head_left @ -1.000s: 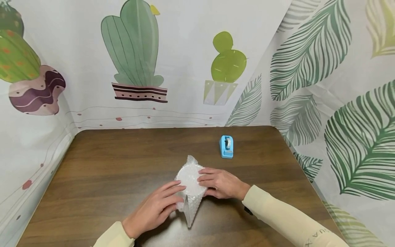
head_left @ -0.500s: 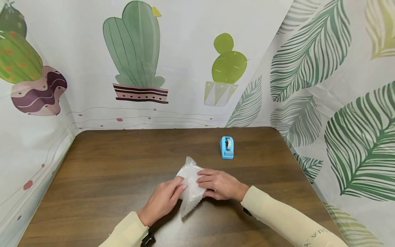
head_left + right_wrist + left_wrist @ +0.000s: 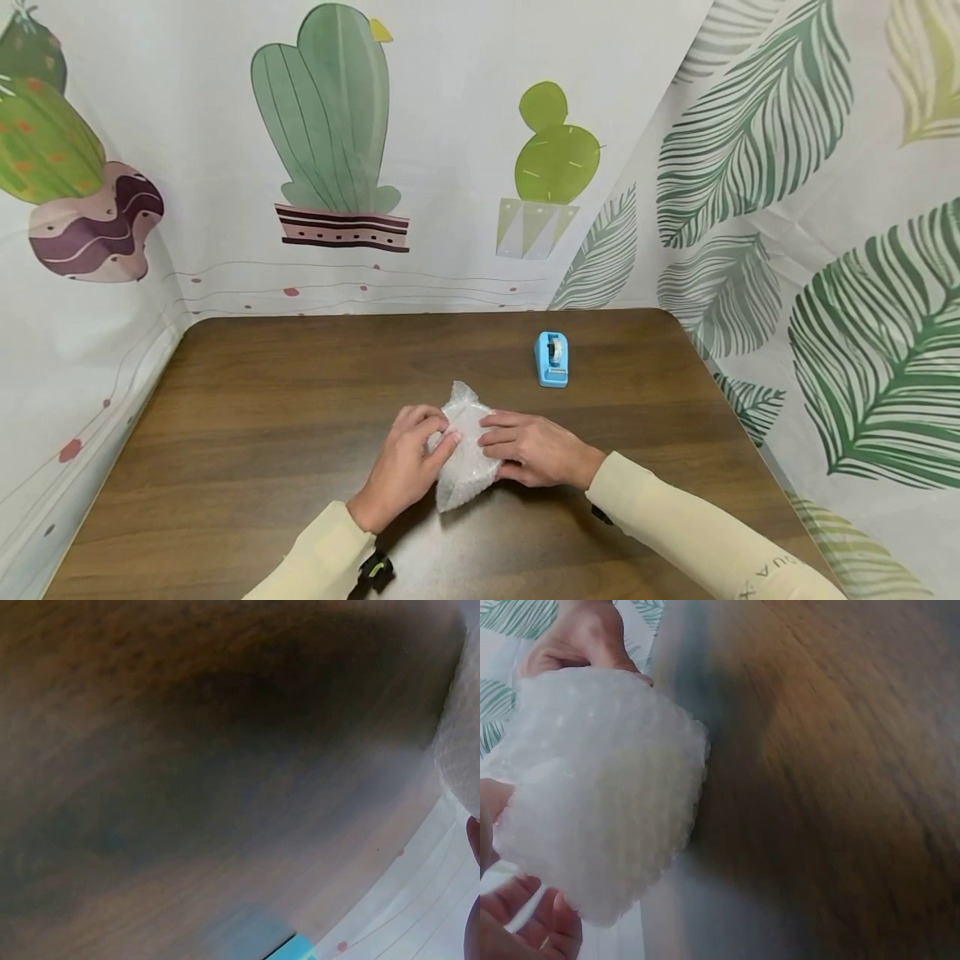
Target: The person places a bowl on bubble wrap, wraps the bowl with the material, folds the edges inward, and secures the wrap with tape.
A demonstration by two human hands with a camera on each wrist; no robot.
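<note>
Bubble wrap (image 3: 453, 493) at the near end of the bundle (image 3: 471, 450) has changed most: a second ago it ran out in a long, narrow point towards the person; now that end is shorter and blunter, gathered up over the bundle's top. I take this to mean that the wrapping is well along and the near flap is being tucked in, though nothing visible fastens it.

To the left of the bundle, the left hand (image 3: 405, 458) has moved from lying along its side to pinching its edge, the thumb on top and the fingers bent around the rim. The wrist comes in from the near left, with a dark wristband (image 3: 377, 572) below the sleeve. To the right of the bundle, the right hand (image 3: 536, 448) keeps its place, gripping with fingers draped over the top and thumb against the side, seemingly as a brace.

The bundle sits between both hands over the counter (image 3: 300, 383); whether it is slightly raised, I cannot tell. Beyond it and to the right stands a blue tape dispenser (image 3: 553, 380), untouched; farther behind hangs a printed cloth (image 3: 450, 167).
</note>
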